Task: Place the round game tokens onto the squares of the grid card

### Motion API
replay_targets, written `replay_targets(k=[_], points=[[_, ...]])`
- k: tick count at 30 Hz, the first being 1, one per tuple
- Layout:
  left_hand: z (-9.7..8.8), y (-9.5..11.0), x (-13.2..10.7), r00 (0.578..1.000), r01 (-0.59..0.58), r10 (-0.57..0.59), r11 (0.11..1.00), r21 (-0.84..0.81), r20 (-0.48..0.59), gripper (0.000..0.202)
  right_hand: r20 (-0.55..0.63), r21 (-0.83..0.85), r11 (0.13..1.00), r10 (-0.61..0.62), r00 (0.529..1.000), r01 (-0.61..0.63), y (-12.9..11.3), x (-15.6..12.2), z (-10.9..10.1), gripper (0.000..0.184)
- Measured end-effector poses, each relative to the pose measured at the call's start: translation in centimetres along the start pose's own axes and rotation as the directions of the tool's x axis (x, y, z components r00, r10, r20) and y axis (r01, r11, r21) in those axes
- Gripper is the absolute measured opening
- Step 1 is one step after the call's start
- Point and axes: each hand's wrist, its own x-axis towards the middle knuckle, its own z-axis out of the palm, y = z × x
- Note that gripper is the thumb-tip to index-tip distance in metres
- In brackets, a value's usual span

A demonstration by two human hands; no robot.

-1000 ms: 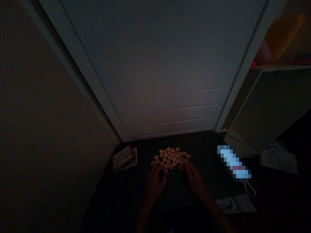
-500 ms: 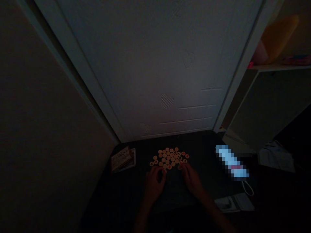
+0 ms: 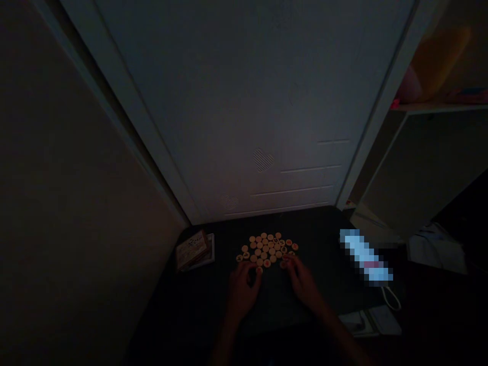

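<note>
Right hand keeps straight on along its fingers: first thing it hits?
Likely the round piece at the right hand's fingertips, on the near edge of the cluster; too dark to tell whether they already touch.

The left hand (image 3: pixel 243 287) is positioned at the near left edge of the disc cluster (image 3: pixel 265 249), back of hand upward. Its thumb and forefinger curve around a dark gap, forming a near-ring. The left forearm (image 3: pixel 225 341) extends from the near side of the cluster, slightly inclined. The right hand (image 3: pixel 302 281) is positioned at the cluster's near right edge, fingertips directed inward and close together. The right forearm (image 3: pixel 337 330) extends diagonally from the near right. Grip closure is indeterminate in dim light.
</note>
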Motion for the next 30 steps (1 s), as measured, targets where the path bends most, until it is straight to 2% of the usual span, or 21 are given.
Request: replay_targets(k=[4, 9, 20, 30], points=[[0.06, -0.04, 0.08, 1.000, 0.015, -0.015, 0.999, -0.029, -0.010, 0.023, -0.032, 0.027, 0.999, 0.018, 0.999, -0.017, -0.46, -0.19, -0.33, 0.047], [0.04, 0.04, 0.15, 1.000, 0.018, -0.019, 0.999, -0.042, -0.015, 0.023, -0.016, 0.040, 0.995, 0.088, 0.996, -0.087, -0.68, -0.40, -0.68, 0.052], [0.36, -0.29, -0.02, 1.000, 0.008, -0.009, 0.999, -0.043, -0.025, 0.023, 0.029, 0.172, 0.983, 0.054, 0.998, -0.058, -0.97, -0.16, -0.64, 0.051], [0.28, -0.19, 0.11, 0.999, -0.002, 0.000, 0.999, -0.039, -0.033, 0.021, 0.058, 0.239, 0.967, 0.078, 0.995, -0.090, -0.46, 0.12, -0.53, 0.049]])
